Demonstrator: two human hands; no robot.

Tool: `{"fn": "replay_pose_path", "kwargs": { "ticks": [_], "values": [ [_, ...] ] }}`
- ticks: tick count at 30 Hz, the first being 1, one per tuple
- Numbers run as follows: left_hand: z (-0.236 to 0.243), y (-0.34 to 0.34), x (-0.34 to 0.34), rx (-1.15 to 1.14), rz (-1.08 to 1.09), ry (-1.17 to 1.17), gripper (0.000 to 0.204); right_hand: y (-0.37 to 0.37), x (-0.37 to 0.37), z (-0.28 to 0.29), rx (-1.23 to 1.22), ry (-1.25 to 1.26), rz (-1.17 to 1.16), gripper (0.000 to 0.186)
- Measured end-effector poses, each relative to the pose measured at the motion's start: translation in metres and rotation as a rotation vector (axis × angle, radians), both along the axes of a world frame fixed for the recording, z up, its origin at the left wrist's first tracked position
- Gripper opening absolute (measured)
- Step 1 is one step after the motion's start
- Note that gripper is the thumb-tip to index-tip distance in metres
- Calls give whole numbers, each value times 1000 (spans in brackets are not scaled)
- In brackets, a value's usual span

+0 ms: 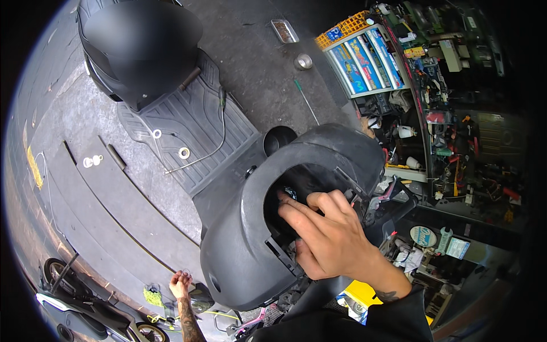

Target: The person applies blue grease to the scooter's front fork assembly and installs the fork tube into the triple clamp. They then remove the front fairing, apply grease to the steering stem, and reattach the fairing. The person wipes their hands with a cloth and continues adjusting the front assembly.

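Observation:
My right hand [329, 238] reaches into the round dark opening of a black scooter body panel [227, 251]. Its forefinger and middle finger extend together to a small shiny part [289, 190], too dark to make out, while the other fingers are bent. At the lower left, beside the panel, my left hand [181, 285] pinches a small clear ring-like object [186, 273]. Two pale rings [183, 153] and a cable [221, 122] lie on the ridged footboard above.
A black seat [142, 40] is at top. A cluttered tool bench [427, 142] stands right. Long dark panels [102, 205], a metal bowl [303, 61], tray [285, 31] and thin rod [310, 108] lie on the floor. A parked motorbike [80, 322] is lower left.

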State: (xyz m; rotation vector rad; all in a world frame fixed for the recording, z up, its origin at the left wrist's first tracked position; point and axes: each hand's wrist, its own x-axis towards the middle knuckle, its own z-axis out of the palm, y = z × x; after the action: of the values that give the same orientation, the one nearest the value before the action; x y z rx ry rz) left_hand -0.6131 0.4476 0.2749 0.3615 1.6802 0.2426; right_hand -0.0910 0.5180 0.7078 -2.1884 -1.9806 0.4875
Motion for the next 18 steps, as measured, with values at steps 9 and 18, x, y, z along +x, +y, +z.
{"fn": "replay_pose_path", "kwargs": {
  "ticks": [9, 18],
  "values": [
    [14, 2, 8, 26, -59, 54, 17, 2, -4, 0, 20, 5, -40, 63],
    [18, 8, 5, 15, -6, 38, 20, 1, -1, 0, 14, 44, -16, 61]
  ]
}}
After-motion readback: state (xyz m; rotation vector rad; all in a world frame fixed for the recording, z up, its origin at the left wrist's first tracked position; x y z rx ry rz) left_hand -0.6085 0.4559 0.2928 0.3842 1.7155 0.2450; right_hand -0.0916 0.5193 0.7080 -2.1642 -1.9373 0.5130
